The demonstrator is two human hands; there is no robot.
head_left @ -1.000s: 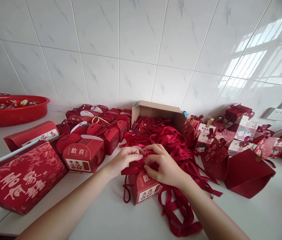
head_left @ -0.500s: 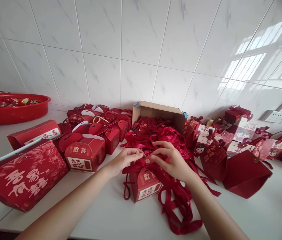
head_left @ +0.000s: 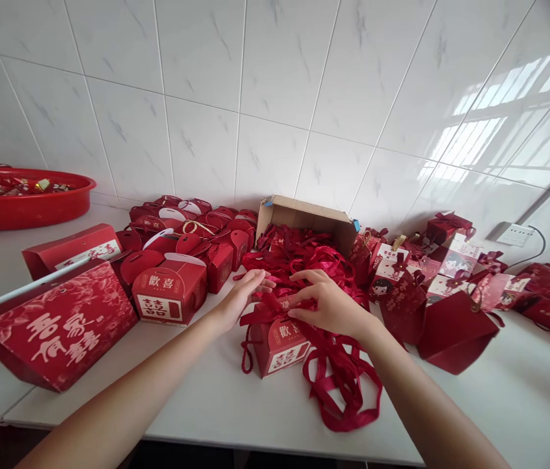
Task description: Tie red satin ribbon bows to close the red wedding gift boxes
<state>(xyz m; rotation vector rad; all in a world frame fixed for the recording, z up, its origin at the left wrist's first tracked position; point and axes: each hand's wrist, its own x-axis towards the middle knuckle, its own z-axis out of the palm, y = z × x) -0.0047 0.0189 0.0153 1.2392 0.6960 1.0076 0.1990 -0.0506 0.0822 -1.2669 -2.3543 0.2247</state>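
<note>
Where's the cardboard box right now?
The cardboard box sits at back centre of the head view, by the tiled wall; red ribbons spill from its open front, with red gift boxes on its left.

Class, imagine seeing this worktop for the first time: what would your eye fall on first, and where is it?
Probably the heap of red ribbon in the middle, spilling forward from an open cardboard carton. Just in front, the left hand and right hand meet the eye above a small red box. At far left, a bright red basin stands out.
</note>
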